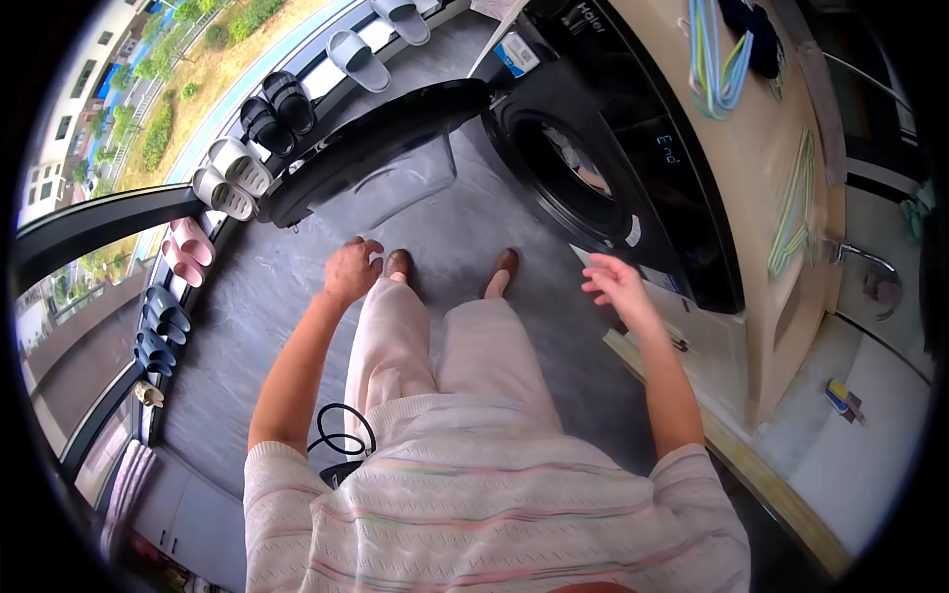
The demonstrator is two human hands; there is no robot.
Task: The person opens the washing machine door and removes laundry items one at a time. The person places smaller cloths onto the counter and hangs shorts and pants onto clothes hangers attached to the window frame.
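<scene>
A black front-loading washing machine [618, 109] stands on the right, its display lit with "End". Its round door [386, 148] is swung wide toward the window side. Light-coloured laundry [583, 168] shows inside the drum; how much lies deeper is hidden. My left hand [353, 269] hangs just below the door's lower edge, apart from it, fingers loosely bent and holding nothing. Beside the machine's lower front, my right hand [618, 287] is raised with its fingers apart and nothing in them.
Slippers line the window ledge, among them a black pair [277, 114], a white pair [232, 178] and a pink pair [188, 252]. Hangers [720, 64] lie on the wooden counter [732, 148]. A tap [870, 259] and sink area stand far right. Grey floor [267, 287] surrounds my feet.
</scene>
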